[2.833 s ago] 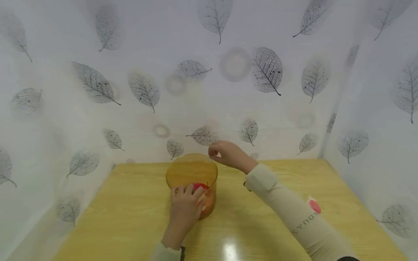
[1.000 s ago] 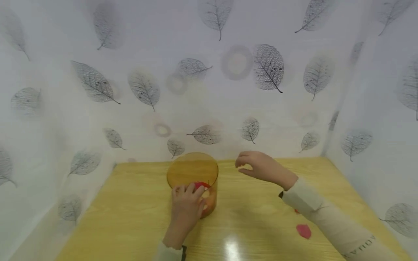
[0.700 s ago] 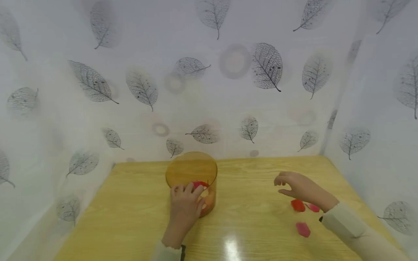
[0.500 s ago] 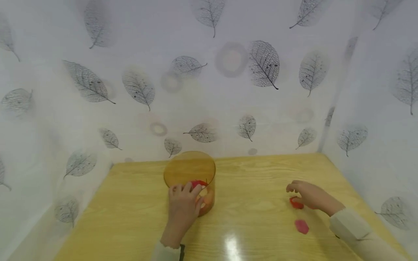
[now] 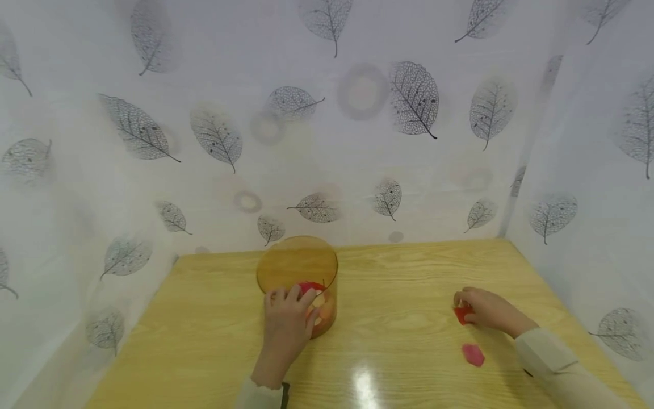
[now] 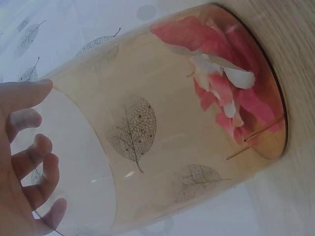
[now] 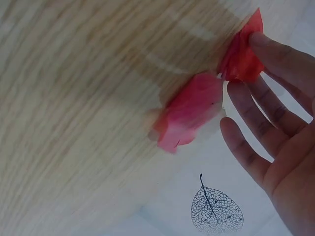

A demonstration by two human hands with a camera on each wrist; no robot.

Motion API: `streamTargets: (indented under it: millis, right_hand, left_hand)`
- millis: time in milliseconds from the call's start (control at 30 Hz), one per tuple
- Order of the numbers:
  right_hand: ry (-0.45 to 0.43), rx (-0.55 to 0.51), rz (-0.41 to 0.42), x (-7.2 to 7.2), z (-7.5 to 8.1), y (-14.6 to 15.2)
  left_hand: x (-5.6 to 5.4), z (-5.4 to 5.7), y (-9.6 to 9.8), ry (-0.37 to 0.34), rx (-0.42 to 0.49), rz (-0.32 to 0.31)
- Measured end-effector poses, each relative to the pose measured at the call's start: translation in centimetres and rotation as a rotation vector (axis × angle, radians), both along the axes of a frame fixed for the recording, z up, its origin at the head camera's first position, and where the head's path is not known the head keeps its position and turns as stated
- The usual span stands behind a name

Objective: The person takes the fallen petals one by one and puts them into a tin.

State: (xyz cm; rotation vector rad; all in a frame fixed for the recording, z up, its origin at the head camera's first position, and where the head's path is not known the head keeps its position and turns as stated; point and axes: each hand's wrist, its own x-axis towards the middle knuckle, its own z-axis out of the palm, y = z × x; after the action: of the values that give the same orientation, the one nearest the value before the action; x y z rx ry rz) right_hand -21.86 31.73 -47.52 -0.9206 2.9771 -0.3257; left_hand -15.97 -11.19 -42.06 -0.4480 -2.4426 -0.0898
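Observation:
My left hand (image 5: 287, 329) grips the near rim of a clear amber cylindrical vase (image 5: 296, 261), its fingers curled over the edge. At the vase's bottom lie pink, red and white petals (image 6: 216, 83) and thin brown stems (image 6: 258, 135), plainest in the left wrist view. At the right, my right hand (image 5: 487, 309) pinches a red petal (image 7: 243, 54) between thumb and fingers, low at the tabletop. A pink petal (image 5: 473, 355) lies nearer to me. In the right wrist view a pink petal (image 7: 192, 113) lies close beside the red one; I cannot tell whether it is the same.
A pale yellow wood-grain table (image 5: 393, 307) carries everything. White leaf-printed sheets (image 5: 352, 159) stand behind the table and along both sides. Bare tabletop stretches between the vase and the right hand.
My right hand has moved from beside the vase rim out to the right and down, and its fingers have closed on the red petal. My left hand has stayed on the vase.

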Motion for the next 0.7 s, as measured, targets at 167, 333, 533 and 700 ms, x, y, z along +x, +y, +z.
streamTargets:
  millis: [167, 333, 533, 700]
  right_hand:
    - [0.001, -0.019, -0.031, -0.2, 0.1, -0.1]
    - [-0.012, -0.019, -0.053, 0.0, 0.7, -0.3]
    - [-0.056, -0.011, -0.065, 0.2, 1.5, -0.6]
    - [-0.113, -0.019, -0.015, 0.2, 1.0, -0.2]
  left_hand:
    - [0.0, 0.0, 0.0, 0.005, 0.001, 0.006]
    - [0.0, 0.0, 0.0, 0.007, -0.008, 0.009]
    - [0.1, 0.1, 0.1, 0.016, -0.009, 0.008]
    - [0.1, 0.1, 0.1, 0.021, 0.002, 0.0]
